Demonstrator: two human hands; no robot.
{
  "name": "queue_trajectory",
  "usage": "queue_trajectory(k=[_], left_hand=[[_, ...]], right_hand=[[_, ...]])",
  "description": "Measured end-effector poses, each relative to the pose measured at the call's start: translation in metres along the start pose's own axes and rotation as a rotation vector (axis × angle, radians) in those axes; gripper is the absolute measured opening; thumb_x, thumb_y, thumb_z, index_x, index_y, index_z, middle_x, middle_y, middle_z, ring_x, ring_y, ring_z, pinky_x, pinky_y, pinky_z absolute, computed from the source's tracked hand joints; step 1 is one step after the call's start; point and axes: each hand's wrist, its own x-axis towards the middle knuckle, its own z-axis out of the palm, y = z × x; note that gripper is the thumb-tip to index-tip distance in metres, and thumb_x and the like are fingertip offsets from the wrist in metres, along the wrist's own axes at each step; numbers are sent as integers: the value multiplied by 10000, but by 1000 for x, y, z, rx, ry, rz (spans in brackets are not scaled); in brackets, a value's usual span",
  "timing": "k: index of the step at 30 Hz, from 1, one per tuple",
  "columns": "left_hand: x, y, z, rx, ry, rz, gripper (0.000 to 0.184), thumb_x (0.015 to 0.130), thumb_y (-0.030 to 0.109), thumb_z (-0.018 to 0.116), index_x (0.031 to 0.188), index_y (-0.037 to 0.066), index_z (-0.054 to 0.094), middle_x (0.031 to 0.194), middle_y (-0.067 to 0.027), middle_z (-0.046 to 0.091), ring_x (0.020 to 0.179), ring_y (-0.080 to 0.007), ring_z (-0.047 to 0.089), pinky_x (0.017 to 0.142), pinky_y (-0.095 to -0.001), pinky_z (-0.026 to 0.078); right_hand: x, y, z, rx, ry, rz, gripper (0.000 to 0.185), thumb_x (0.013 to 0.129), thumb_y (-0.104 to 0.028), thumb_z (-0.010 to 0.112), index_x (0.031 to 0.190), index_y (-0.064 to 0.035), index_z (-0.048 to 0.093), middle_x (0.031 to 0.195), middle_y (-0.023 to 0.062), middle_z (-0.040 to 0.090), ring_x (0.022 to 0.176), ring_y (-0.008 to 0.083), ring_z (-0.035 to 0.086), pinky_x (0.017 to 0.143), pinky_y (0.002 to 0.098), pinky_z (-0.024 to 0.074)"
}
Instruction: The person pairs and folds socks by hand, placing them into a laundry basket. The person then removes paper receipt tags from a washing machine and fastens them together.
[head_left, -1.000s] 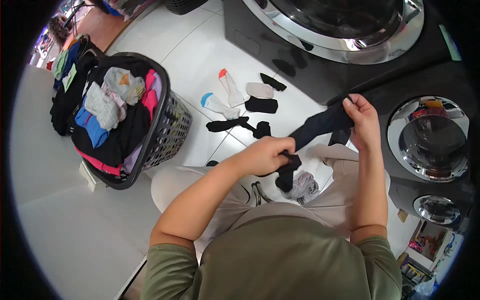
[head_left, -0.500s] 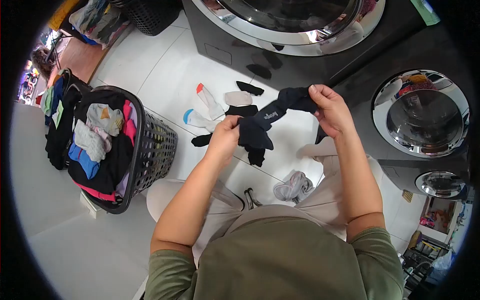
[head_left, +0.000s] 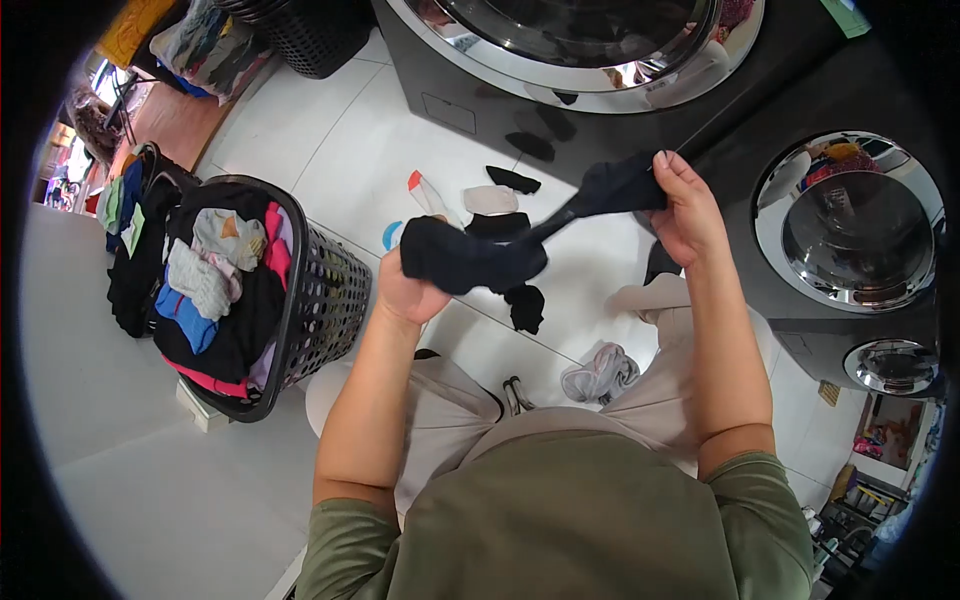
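Note:
A black sock (head_left: 470, 258) stretches between my two hands above the floor, narrowing to a twisted strip in the middle. My left hand (head_left: 408, 288) grips its wide end, with the fingers mostly hidden behind the fabric. At the other end my right hand (head_left: 688, 205) pinches the cloth between thumb and fingers. On the tiles beneath lie a white sock with an orange toe (head_left: 432, 196), a beige folded piece (head_left: 490, 200), a small black sock (head_left: 513, 179) and another black sock (head_left: 526, 308). A blue-tipped white sock (head_left: 392, 235) is largely covered by the held one.
To the left stands a dark laundry basket (head_left: 300, 310) heaped with clothes. Front-loading machines (head_left: 440, 75) line the far and right sides, including one with a round door (head_left: 850, 240). A grey crumpled garment (head_left: 602, 374) lies between my legs. Another basket (head_left: 315, 40) is at the back.
My left hand has moved left and slightly down, and my right hand slightly right and up, pulling the sock longer. The sock's left end is now spread wider over the left hand.

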Motion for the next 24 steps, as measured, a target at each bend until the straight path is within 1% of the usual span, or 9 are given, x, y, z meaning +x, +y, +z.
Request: queue_trajectory(k=[1, 4, 5, 10, 13, 14, 15, 18, 24], left_hand=[[0, 1, -1, 114, -66, 22, 213, 895, 303, 512, 917, 92, 495, 747, -85, 555, 710, -229, 555, 794, -405, 447], [0, 8, 10, 199, -342, 103, 206, 909, 297, 509, 858, 103, 465, 596, -23, 447, 525, -167, 403, 704, -369, 392], [-3, 10, 17, 290, -295, 139, 197, 930, 281, 493, 829, 120, 441, 521, 13, 330, 468, -130, 274, 665, -347, 346], [1, 18, 26, 307, -604, 180, 183, 936, 227, 497, 778, 134, 488, 562, 6, 321, 531, -138, 288, 607, -305, 288], [-9, 29, 45, 294, -854, 228, 144, 898, 215, 564, 763, 214, 614, 583, 22, 333, 557, -120, 356, 655, -294, 298], [-14, 37, 53, 292, -924, 223, 126, 848, 216, 639, 723, 223, 639, 621, 23, 364, 596, -125, 406, 684, -295, 318], [-23, 44, 61, 354, -950, 259, 123, 823, 217, 669, 703, 225, 641, 653, 24, 383, 643, -132, 436, 713, -303, 335], [-36, 59, 74, 520, -1091, 323, 58, 799, 201, 734, 763, 209, 688, 859, -10, 448, 880, -199, 513, 901, -411, 390], [-63, 54, 79, 494, -876, 432, 113, 732, 189, 747, 684, 233, 655, 825, -3, 451, 871, -231, 557, 946, -495, 392]], right_hand=[[0, -1, 3, 20, -11, -10, 102, 961, -217, 577, 932, -120, 593, 872, -27, 636, 770, 96, 604, 716, 285, 498], [-3, 1, 7, 118, -49, -48, 128, 979, -242, 541, 963, -117, 564, 866, -9, 618, 777, 127, 611, 720, 327, 515], [0, 3, 4, 168, -68, -72, 135, 982, -246, 534, 968, -114, 557, 860, -1, 612, 775, 139, 612, 718, 337, 519], [4, -3, -14, 389, -355, -37, 202, 989, -328, 500, 1057, -139, 527, 801, 28, 535, 743, 190, 547, 685, 336, 487], [-11, -9, 1, 468, -310, -26, 225, 1007, -361, 435, 1058, -153, 505, 708, -10, 358, 655, 137, 353, 611, 288, 357], [-2, -4, -9, 553, -603, -18, 247, 989, -380, 484, 1068, -150, 524, 717, -8, 396, 679, 149, 411, 625, 292, 388], [-7, -4, -1, 559, -630, -45, 239, 1007, -372, 441, 1065, -151, 510, 693, -19, 312, 642, 129, 303, 579, 275, 297], [-7, -2, -2, 519, -750, -88, 254, 1020, -373, 404, 1075, -142, 494, 688, -23, 311, 629, 118, 293, 573, 268, 269], [-13, 1, 5, 536, -773, -120, 252, 1023, -363, 397, 1076, -136, 493, 684, -26, 310, 623, 120, 290, 592, 271, 274]])
